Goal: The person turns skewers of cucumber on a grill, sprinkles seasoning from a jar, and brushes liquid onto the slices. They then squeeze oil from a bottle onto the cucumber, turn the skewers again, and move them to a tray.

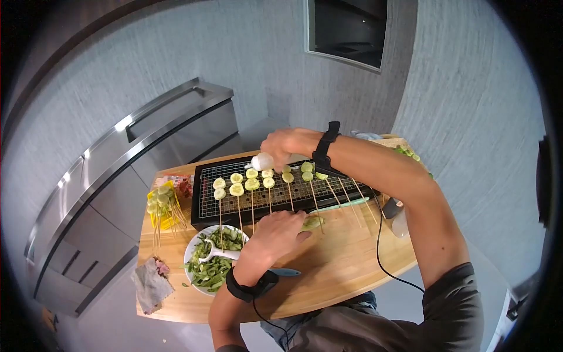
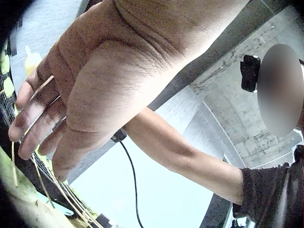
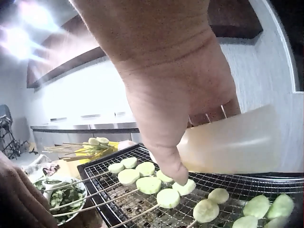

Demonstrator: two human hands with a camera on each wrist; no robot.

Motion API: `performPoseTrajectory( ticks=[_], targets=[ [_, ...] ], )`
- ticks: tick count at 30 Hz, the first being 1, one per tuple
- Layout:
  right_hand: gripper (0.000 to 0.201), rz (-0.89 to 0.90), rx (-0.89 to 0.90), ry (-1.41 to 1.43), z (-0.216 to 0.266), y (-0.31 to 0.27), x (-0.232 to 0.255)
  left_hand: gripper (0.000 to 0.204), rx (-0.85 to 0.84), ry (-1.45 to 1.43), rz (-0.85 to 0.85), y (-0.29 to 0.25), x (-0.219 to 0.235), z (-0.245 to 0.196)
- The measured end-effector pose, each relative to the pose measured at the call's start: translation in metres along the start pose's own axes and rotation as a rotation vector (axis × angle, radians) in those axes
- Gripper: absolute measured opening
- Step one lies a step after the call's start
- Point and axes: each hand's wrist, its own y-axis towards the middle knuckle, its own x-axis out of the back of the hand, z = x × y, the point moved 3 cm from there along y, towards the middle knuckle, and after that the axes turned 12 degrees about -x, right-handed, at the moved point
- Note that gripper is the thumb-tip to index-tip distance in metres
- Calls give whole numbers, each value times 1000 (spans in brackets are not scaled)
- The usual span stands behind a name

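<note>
My right hand (image 1: 284,144) grips a squeeze bottle (image 1: 263,162), tilted over the grill (image 1: 205,205); in the right wrist view the thumb and fingers wrap its translucent body (image 3: 232,147). Beneath lie skewers with pale green round slices (image 1: 236,189) on the wire mesh, their sticks pointing toward me. My left hand (image 1: 278,234) is by the grill's front edge, over the sticks. Its fingers are loosely extended in the left wrist view, where sticks (image 2: 43,183) run beside and below them; whether they touch a stick is unclear.
A white bowl (image 1: 189,258) holds green peelings and a white peeler (image 1: 220,253). At the left are a yellow container (image 1: 156,220) of skewers and a crumpled cloth (image 1: 151,287). A blue-handled tool (image 1: 287,272) lies near my left wrist. A black cable (image 1: 382,258) hangs at the right.
</note>
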Motion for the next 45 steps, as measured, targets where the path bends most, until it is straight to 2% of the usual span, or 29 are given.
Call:
performPoseTrajectory(
  ticks=[3,10,13,15,20,24,27,29,32,45],
  targets=[
    [50,41,4,63,-1,-5,-3,37,18,-12,18,0,4,-3],
    [50,17,4,47,-5,-7,-1,41,45,-56,63,1,1,0],
    [49,24,-1,13,-8,-3,-2,37,3,-6,-1,1,0,0],
    [49,33,-3,5,-10,-3,-4,42,43,-48,57,1,-1,3],
    [51,48,-15,27,-10,-7,-3,42,54,-53,80,1,2,0],
    [51,-15,4,69,-15,-4,-6,42,67,-62,84,2,4,0],
    [55,-10,18,100,-14,-7,-3,36,-1,-16,-6,1,1,1],
    [61,88,-31,-5,-15,0,-3,36,-7,-18,-13,1,-3,2],
    [68,97,-20,63,-18,-3,-6,36,-12,-18,-16,1,-1,2],
    [57,156,-8,94,-44,-10,-17,37,-4,-14,4,1,-2,2]
  ],
)
